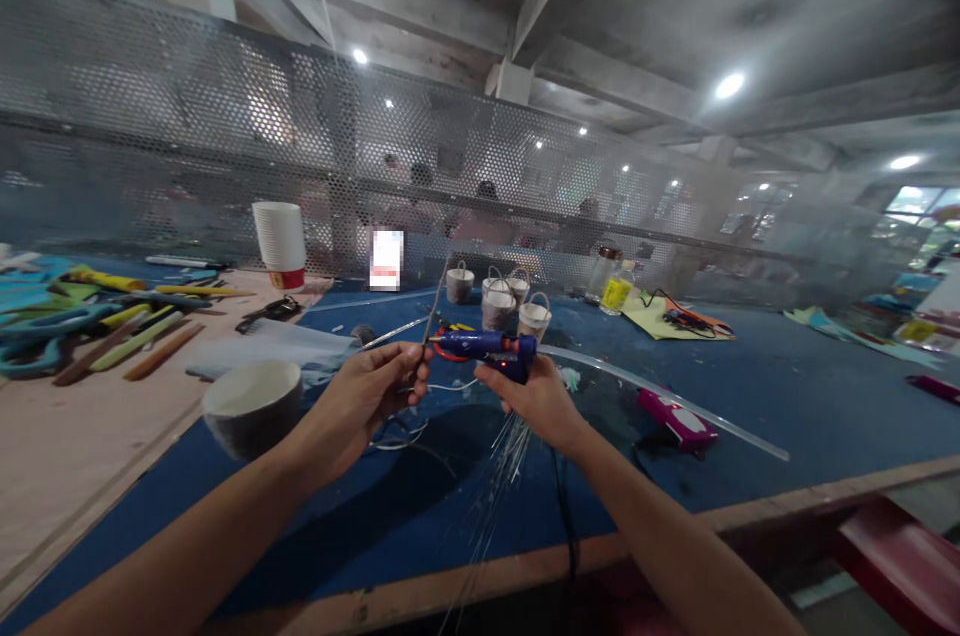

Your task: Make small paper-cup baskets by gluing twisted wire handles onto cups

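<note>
My right hand (538, 398) is wrapped round the handle of a blue hot glue gun (480, 345), whose nozzle points left. A long clear glue stick (660, 386) sticks out of its back. Between thumb and fingers my left hand (382, 381) pinches a thin grey cord (435, 301) that rises upright, close to the nozzle tip. Just behind the glue gun stand several small grey cups with looped handles, among them a pale-rimmed one (534, 318). Thin glue strands (510, 446) hang below my right hand.
Left of my forearm sits a larger grey bowl (253, 406). Paper cups (280, 241), scissors (45, 336) and clay tools lie at left. A magenta device (677, 419) rests at right, jars (616, 288) behind. A perforated metal screen (300, 126) closes off the back.
</note>
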Demonstrator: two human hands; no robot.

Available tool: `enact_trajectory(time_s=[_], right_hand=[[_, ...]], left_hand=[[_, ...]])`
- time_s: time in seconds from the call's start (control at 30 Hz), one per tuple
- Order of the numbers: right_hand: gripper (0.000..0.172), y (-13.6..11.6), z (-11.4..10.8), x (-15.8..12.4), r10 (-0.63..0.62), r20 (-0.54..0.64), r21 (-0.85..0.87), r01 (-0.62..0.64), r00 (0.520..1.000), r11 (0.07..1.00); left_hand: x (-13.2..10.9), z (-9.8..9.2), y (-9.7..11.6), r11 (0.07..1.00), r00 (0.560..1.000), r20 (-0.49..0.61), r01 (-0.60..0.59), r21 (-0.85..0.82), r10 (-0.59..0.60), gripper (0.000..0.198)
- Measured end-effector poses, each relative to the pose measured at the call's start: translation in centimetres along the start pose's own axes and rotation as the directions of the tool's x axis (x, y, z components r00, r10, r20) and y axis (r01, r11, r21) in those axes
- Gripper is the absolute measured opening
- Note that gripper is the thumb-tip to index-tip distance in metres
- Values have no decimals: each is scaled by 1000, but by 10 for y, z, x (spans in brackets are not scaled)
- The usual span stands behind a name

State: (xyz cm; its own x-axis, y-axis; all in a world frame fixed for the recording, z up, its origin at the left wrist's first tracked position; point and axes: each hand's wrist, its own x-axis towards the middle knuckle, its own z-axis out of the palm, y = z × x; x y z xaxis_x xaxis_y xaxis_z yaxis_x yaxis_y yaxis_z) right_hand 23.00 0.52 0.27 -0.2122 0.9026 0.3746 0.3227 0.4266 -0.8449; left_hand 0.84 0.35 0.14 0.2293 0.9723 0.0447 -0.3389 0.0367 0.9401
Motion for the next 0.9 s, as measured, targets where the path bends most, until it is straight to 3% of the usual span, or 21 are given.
enact_trajectory(time_s=[0.7,0.9], right_hand=[[36,-3,-1,0,16,-8,-38,-17,1000,999],[33,-3,-3,1,5,-51,-17,-5,999,1000]], left_hand=[[-2,2,-2,999,997,78,-30,16,29,21],[0,1,0,993,994,-17,-107,44,108,18]])
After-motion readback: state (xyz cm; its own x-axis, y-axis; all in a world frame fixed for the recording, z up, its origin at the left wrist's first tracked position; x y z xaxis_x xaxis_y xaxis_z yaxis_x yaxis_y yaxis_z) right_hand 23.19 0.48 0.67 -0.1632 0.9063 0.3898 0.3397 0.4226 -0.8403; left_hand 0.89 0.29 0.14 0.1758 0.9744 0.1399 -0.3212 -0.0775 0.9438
